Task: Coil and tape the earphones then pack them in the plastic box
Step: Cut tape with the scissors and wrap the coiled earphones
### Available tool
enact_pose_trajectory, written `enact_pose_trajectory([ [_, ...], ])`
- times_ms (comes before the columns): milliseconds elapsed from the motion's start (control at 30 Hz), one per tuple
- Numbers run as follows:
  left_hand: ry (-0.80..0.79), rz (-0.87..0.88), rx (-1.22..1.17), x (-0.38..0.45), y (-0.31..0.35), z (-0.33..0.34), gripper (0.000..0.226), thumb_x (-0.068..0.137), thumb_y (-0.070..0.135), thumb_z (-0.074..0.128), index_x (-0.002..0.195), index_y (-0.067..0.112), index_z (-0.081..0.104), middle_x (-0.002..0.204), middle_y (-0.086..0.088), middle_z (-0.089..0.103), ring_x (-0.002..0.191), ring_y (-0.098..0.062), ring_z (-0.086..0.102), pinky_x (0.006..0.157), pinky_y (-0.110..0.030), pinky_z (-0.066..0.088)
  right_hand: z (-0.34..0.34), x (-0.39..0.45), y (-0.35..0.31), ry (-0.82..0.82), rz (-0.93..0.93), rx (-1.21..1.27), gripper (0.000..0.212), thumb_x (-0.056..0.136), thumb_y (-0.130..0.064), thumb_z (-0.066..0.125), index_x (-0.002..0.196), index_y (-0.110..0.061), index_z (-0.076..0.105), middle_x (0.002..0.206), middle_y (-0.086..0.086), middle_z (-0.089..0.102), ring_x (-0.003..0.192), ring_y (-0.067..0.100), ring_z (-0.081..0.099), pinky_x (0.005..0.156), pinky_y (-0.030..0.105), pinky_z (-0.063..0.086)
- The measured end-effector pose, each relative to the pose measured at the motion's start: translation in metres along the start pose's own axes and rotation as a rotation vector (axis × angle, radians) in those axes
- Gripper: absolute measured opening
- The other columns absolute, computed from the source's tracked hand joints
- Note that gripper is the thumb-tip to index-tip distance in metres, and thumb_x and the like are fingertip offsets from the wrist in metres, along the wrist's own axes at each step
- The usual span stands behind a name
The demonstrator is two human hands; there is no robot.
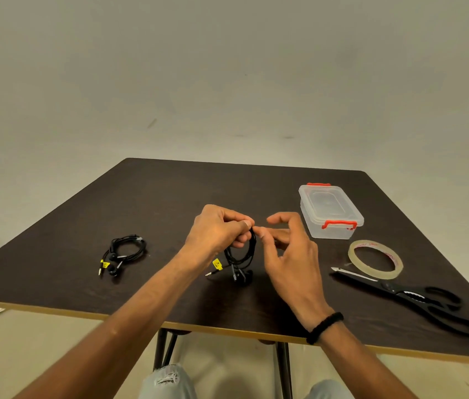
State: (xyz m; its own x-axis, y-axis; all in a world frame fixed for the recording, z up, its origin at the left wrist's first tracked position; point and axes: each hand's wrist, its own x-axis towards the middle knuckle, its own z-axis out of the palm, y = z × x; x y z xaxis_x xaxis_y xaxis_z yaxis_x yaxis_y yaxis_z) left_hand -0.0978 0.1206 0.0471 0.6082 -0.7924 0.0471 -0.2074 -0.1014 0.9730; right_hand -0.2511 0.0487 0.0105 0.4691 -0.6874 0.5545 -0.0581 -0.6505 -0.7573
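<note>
Head view: the left hand (pixel 218 228) pinches the top of a black coil of earphones (pixel 241 251) between thumb and curled fingers, holding the loops upright above the dark table (pixel 170 197), with the earbuds and the yellow-tagged plug (pixel 215 267) hanging down to the surface. The right hand (pixel 288 249) sits just beside the coil, its fingers loosely spread and its fingertips (pixel 260 233) at the coil's upper edge; whether a strip of tape lies under them is too small to tell. A second pair of earphones (pixel 125 253), already coiled, lies well apart to the left. The plastic box (pixel 329 211), its lid on and red clips (pixel 339 224) down, stands to the right; nearer the table edge lie the tape roll (pixel 375 259) and black scissors (pixel 417 298), touching or nearly so. The step in hand appears to be securing the coil. To do it well, the left pinch should keep every loop gathered at one spot so that none slips free, while the right fingers wrap the binding snugly round that bundled section rather than round a single strand. The hanging plug and earbuds are best left outside the wrap, so that the cable is not kinked. The box must be unclipped before packing.
</note>
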Motion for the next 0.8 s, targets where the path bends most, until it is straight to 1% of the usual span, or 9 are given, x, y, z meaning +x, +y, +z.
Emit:
enact_pose_trajectory([
  [67, -0.014, 0.034, 0.018, -0.004, 0.005, 0.002, 0.010, 0.096, 0.013, 0.073, 0.095, 0.016, 0.082, 0.079, -0.009, 0.080, 0.069, -0.010, 0.072, 0.069, -0.025, 0.059, -0.004, 0.001, -0.005, 0.050, 0.068, 0.067, 0.031, 0.099, -0.024, 0.073, 0.110, -0.041, 0.049, 0.084, -0.026, 0.075, 0.090, -0.014, 0.071, 0.068, 0.007, 0.052],
  [100, -0.024, 0.056, 0.027, -0.006, 0.008, 0.002, 0.010, 0.097, 0.013, 0.073, 0.097, 0.016, 0.082, 0.079, -0.008, 0.080, 0.070, -0.010, 0.072, 0.070, -0.026, 0.058, -0.005, 0.002, -0.007, 0.061, 0.094, 0.097, 0.032, 0.097, -0.026, 0.075, 0.108, -0.041, 0.050, 0.083, -0.027, 0.076, 0.089, -0.013, 0.071, 0.069, 0.007, 0.053],
  [167, -0.050, 0.097, 0.043, -0.009, 0.012, 0.001, 0.011, 0.097, 0.013, 0.072, 0.101, 0.014, 0.082, 0.079, -0.006, 0.079, 0.070, -0.009, 0.071, 0.070, -0.025, 0.058, -0.008, 0.003, -0.011, 0.072, 0.144, 0.161, 0.034, 0.092, -0.028, 0.081, 0.107, -0.037, 0.052, 0.087, -0.028, 0.077, 0.088, -0.009, 0.073, 0.071, 0.011, 0.055],
  [233, -0.079, 0.134, 0.056, -0.012, 0.016, -0.001, 0.012, 0.098, 0.013, 0.071, 0.104, 0.014, 0.082, 0.078, -0.005, 0.079, 0.070, -0.007, 0.070, 0.070, -0.023, 0.058, -0.011, 0.003, -0.013, 0.081, 0.184, 0.213, 0.036, 0.087, -0.028, 0.084, 0.107, -0.033, 0.054, 0.087, -0.025, 0.079, 0.088, -0.005, 0.075, 0.075, 0.016, 0.055],
  [300, -0.100, 0.161, 0.073, -0.014, 0.020, -0.002, 0.013, 0.098, 0.013, 0.071, 0.105, 0.014, 0.082, 0.078, -0.004, 0.079, 0.070, -0.006, 0.070, 0.070, -0.023, 0.058, -0.015, 0.003, -0.014, 0.071, 0.222, 0.275, 0.039, 0.085, -0.027, 0.086, 0.108, -0.030, 0.056, 0.089, -0.019, 0.081, 0.090, 0.000, 0.077, 0.081, 0.023, 0.057],
  [400, -0.114, 0.201, 0.124, -0.018, 0.023, -0.003, 0.014, 0.098, 0.014, 0.071, 0.106, 0.017, 0.082, 0.077, -0.001, 0.079, 0.070, -0.006, 0.070, 0.072, -0.024, 0.057, -0.017, 0.003, -0.016, 0.044, 0.314, 0.456, 0.043, 0.083, -0.016, 0.088, 0.113, -0.020, 0.058, 0.094, -0.003, 0.083, 0.093, 0.012, 0.080, 0.088, 0.039, 0.063],
  [500, -0.144, 0.233, 0.142, -0.021, 0.024, -0.004, 0.015, 0.099, 0.015, 0.070, 0.107, 0.019, 0.082, 0.079, -0.001, 0.079, 0.072, -0.008, 0.070, 0.073, -0.023, 0.057, -0.017, 0.002, -0.019, 0.040, 0.404, 0.595, 0.045, 0.084, -0.007, 0.086, 0.117, -0.014, 0.057, 0.097, 0.006, 0.082, 0.096, 0.021, 0.080, 0.090, 0.050, 0.064],
  [667, -0.182, 0.258, 0.115, -0.024, 0.027, -0.005, 0.017, 0.100, 0.014, 0.067, 0.111, 0.017, 0.080, 0.084, -0.003, 0.079, 0.074, -0.008, 0.068, 0.073, -0.019, 0.058, -0.018, -0.001, -0.021, 0.014, 0.552, 0.819, 0.046, 0.086, -0.003, 0.083, 0.123, -0.012, 0.057, 0.105, 0.011, 0.081, 0.105, 0.027, 0.078, 0.087, 0.053, 0.064],
  [800, -0.210, 0.264, 0.092, -0.027, 0.027, -0.006, 0.019, 0.101, 0.013, 0.065, 0.113, 0.016, 0.079, 0.082, 0.001, 0.078, 0.073, -0.007, 0.067, 0.073, -0.018, 0.057, -0.018, -0.002, -0.021, 0.017, 0.545, 0.844, 0.046, 0.085, 0.000, 0.082, 0.122, -0.010, 0.057, 0.107, 0.017, 0.079, 0.104, 0.033, 0.077, 0.085, 0.054, 0.064],
])
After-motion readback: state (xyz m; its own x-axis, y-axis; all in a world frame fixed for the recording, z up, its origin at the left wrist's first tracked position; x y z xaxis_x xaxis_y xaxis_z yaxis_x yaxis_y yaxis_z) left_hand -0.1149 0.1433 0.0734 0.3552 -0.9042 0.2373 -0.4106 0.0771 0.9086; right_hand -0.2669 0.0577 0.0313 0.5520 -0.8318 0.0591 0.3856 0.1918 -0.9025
